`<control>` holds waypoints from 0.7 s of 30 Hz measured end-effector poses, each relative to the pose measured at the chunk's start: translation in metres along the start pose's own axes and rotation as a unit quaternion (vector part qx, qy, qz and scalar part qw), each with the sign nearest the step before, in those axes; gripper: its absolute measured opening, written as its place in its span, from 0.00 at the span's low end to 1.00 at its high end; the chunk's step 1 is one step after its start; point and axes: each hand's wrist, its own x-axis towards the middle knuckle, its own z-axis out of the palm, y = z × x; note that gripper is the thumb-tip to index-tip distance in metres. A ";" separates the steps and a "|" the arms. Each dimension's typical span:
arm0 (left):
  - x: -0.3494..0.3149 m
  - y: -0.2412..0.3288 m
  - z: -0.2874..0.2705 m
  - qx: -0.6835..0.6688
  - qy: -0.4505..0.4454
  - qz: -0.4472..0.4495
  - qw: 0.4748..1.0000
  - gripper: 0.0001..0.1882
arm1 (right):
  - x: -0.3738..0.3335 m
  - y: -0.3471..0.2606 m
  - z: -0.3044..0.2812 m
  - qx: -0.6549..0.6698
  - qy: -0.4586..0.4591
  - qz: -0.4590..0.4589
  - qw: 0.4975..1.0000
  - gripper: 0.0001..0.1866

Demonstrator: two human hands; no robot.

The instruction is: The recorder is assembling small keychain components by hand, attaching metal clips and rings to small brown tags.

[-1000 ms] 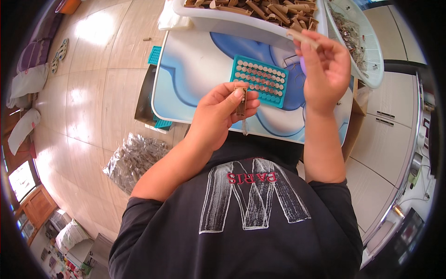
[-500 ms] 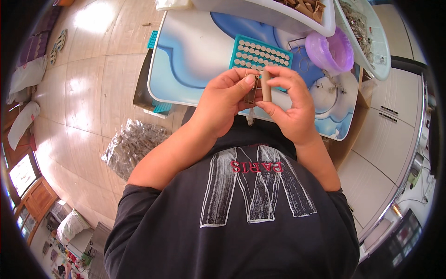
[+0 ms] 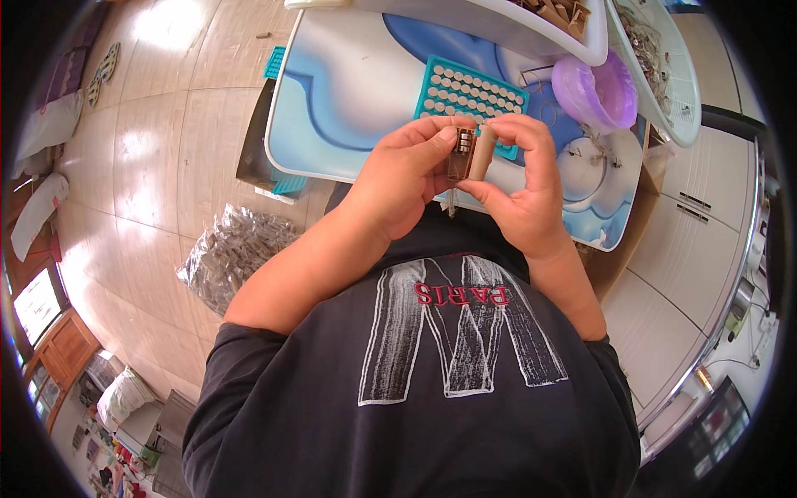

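Both my hands are raised close together over the near edge of the table (image 3: 340, 91). My left hand (image 3: 404, 170) pinches a small, narrow, dark brown piece (image 3: 460, 158) with shiny silvery bands near its top; its exact kind is unclear. My right hand (image 3: 535, 195) grips a plain brown cardboard tube (image 3: 482, 156) between thumb and fingers. The tube leans slightly and is side by side with the dark piece, seemingly touching it. Just beyond my hands lies a teal tray (image 3: 425, 91) holding rows of round, pale-topped pieces, its near part hidden by my fingers.
A purple basin (image 3: 573, 91) stands right of the tray, beside thin wire loops. Behind are a white bin (image 3: 594, 46) of brown cardboard pieces and a pale green basket (image 3: 687, 91). A silvery plastic bag (image 3: 237, 257) sits on the floor at left, white cabinets (image 3: 689, 249) at right.
The dark piece in my left hand has turned, so its silvery bands now show. My right hand's tube has tilted and moved slightly right. The view has shifted a little.
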 end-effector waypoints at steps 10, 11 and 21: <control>0.005 -0.003 0.000 -0.033 -0.022 0.008 0.999 0.14 | 0.000 -0.006 0.004 -0.056 0.022 -0.026 0.998 0.33; 0.005 -0.003 0.000 -0.033 -0.022 0.009 0.999 0.14 | 0.000 -0.006 0.005 -0.058 0.022 -0.031 0.998 0.33; 0.000 -0.001 0.007 -0.050 -0.020 -0.013 0.998 0.15 | 0.003 -0.008 0.002 -0.031 0.001 -0.027 0.999 0.34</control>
